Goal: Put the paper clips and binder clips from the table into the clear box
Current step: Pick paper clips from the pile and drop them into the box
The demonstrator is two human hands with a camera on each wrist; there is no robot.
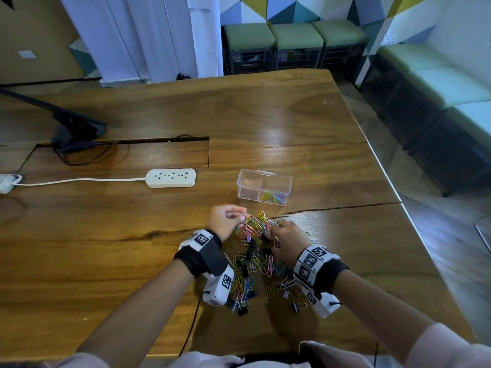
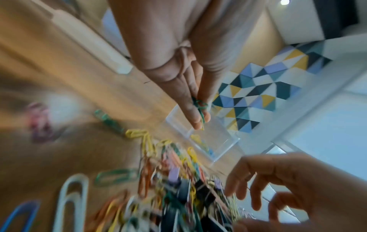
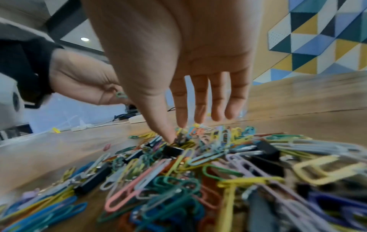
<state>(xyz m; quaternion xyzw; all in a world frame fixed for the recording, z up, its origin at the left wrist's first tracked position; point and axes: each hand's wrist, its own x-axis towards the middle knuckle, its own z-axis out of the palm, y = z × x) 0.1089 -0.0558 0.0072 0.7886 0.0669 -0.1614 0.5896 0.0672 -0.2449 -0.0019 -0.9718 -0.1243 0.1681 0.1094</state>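
A heap of coloured paper clips and black binder clips lies on the wooden table between my wrists. The clear box stands open just beyond it, with a few clips in its right compartment. My left hand hovers at the heap's far left edge and pinches paper clips between thumb and fingers. My right hand reaches down into the heap with straight fingers. Its thumb and forefinger touch a black binder clip without closing on it.
A white power strip with its cord lies left of the box. A dark monitor stand and cables sit at the back left by a cable slot. The table's right edge runs close to the box, and a crack crosses the wood there.
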